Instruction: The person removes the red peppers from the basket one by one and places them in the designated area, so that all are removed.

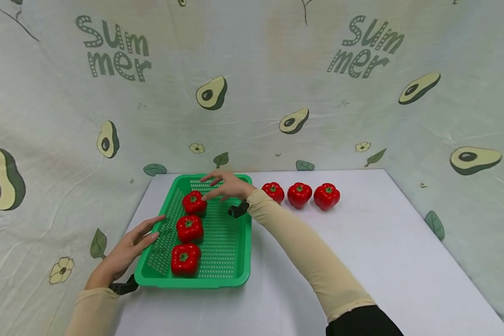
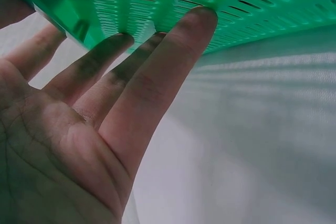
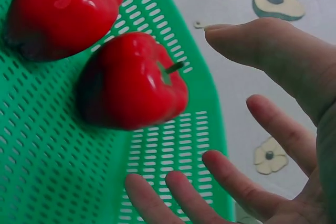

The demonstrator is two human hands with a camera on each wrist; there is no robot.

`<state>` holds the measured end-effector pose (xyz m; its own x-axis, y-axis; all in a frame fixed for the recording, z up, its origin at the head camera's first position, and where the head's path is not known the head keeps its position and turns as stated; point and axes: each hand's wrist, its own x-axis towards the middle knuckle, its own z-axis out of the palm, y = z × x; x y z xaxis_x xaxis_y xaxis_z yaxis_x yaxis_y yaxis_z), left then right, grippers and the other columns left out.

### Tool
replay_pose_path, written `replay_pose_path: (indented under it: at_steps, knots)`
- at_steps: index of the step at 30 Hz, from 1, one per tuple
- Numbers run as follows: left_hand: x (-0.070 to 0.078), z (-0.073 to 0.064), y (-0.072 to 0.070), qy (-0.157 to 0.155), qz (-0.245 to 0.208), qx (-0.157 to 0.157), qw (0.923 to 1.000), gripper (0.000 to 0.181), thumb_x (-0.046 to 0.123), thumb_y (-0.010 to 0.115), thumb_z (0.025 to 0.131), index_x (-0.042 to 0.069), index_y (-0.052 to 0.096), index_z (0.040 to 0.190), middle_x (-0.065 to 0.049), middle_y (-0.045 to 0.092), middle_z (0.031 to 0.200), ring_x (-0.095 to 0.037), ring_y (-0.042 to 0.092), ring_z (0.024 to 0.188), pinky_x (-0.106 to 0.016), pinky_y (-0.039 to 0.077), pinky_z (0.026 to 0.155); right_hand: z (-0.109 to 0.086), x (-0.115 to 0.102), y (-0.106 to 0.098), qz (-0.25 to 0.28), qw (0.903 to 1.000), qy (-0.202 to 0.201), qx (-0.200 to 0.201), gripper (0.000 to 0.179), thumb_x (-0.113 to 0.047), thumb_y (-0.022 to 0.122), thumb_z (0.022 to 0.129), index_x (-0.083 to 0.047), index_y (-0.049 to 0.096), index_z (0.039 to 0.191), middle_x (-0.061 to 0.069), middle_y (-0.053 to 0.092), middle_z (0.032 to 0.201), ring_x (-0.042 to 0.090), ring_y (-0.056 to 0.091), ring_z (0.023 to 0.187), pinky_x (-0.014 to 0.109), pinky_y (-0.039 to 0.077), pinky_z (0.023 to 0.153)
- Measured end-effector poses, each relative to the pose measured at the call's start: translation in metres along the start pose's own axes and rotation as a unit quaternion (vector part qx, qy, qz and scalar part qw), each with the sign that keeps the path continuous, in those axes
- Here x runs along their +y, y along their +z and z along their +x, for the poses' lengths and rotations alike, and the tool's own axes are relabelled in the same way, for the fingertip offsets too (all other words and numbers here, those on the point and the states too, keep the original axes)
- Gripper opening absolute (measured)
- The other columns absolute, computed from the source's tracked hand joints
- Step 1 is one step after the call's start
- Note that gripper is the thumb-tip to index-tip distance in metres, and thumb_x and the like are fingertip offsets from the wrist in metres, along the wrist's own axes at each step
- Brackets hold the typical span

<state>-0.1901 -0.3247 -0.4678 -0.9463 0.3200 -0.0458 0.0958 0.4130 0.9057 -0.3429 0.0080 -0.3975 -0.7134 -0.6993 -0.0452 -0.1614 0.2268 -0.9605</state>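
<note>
A green perforated plastic basket (image 1: 193, 283) stands on the left of the table, with three red bell peppers in a column along its left half: the back one (image 1: 194, 204), the middle one (image 1: 190, 229) and the front one (image 1: 185, 260). My left hand (image 1: 126, 254) is at the basket's left side, its fairly straight fingers (image 2: 149, 82) against the slotted green wall. Over the back of the basket, my right hand (image 1: 228, 185) spreads its fingers and holds nothing. In the right wrist view a bell pepper (image 3: 134, 82) sits near those fingers, apart from them.
Three more red bell peppers, the left (image 1: 273, 192), middle (image 1: 299, 195) and right (image 1: 326, 196), stand in a row on the white table (image 1: 361, 242) to the right of the basket. A printed cloth (image 1: 252, 70) hangs behind the table.
</note>
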Motion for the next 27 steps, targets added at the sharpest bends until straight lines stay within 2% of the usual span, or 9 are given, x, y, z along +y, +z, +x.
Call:
replay_pose_path:
  at_steps: [4, 7, 9, 13, 16, 27]
  knots:
    - [0.000, 0.000, 0.000, 0.002, 0.011, 0.004, 0.9999, 0.051, 0.028, 0.048, 0.107, 0.028, 0.033, 0.156, -0.010, 0.022, 0.162, -0.045, 0.018, 0.145, -0.073, 0.030, 0.101, 0.007, 0.005, 0.006, 0.020, 0.9997, 0.016, 0.006, 0.056, -0.013, 0.081, 0.084, -0.016, 0.059, 0.136, 0.024, 0.042, 0.146, 0.030, 0.051, 0.122, 0.062, 0.047, 0.093]
    - [-0.001, 0.001, 0.000, 0.004, 0.007, 0.005, 1.0000, 0.051, 0.028, 0.048, 0.107, 0.028, 0.033, 0.156, -0.010, 0.022, 0.162, -0.044, 0.019, 0.145, -0.072, 0.031, 0.101, 0.012, 0.007, 0.010, 0.026, 0.9993, 0.025, 0.009, 0.057, -0.013, 0.081, 0.084, -0.017, 0.059, 0.137, 0.024, 0.042, 0.146, 0.027, 0.053, 0.120, 0.062, 0.047, 0.093]
    - [-0.002, 0.001, 0.000, 0.003, 0.003, 0.006, 1.0000, 0.051, 0.027, 0.048, 0.107, 0.029, 0.033, 0.156, -0.010, 0.021, 0.162, -0.044, 0.023, 0.144, -0.068, 0.036, 0.101, 0.015, 0.008, 0.012, 0.031, 0.9990, 0.031, 0.007, 0.058, -0.014, 0.081, 0.084, -0.017, 0.059, 0.138, 0.025, 0.041, 0.147, 0.029, 0.052, 0.121, 0.063, 0.046, 0.093]
    - [-0.002, 0.000, 0.000, -0.003, -0.015, 0.004, 0.9999, 0.051, 0.027, 0.049, 0.107, 0.030, 0.033, 0.156, -0.010, 0.022, 0.162, -0.042, 0.035, 0.138, -0.054, 0.046, 0.097, 0.021, 0.011, 0.015, 0.041, 0.9982, 0.044, 0.005, 0.059, -0.013, 0.080, 0.085, -0.016, 0.057, 0.139, 0.026, 0.039, 0.148, 0.031, 0.053, 0.121, 0.063, 0.047, 0.092]
    - [-0.002, 0.000, 0.000, -0.007, -0.023, 0.003, 0.9997, 0.052, 0.028, 0.049, 0.107, 0.029, 0.033, 0.156, -0.010, 0.022, 0.161, -0.040, 0.041, 0.135, -0.044, 0.048, 0.093, 0.026, 0.015, 0.019, 0.042, 0.9980, 0.047, 0.001, 0.062, -0.014, 0.080, 0.085, -0.015, 0.055, 0.142, 0.026, 0.038, 0.149, 0.033, 0.052, 0.122, 0.063, 0.047, 0.091]
    - [-0.003, 0.000, 0.000, -0.011, -0.041, 0.005, 0.9991, 0.051, 0.027, 0.050, 0.106, 0.029, 0.034, 0.155, -0.010, 0.023, 0.161, -0.041, 0.042, 0.134, -0.034, 0.052, 0.089, 0.037, 0.019, 0.035, 0.013, 0.9985, 0.052, -0.001, 0.072, -0.016, 0.080, 0.084, -0.013, 0.048, 0.148, 0.018, 0.044, 0.143, 0.029, 0.056, 0.113, 0.061, 0.049, 0.089]
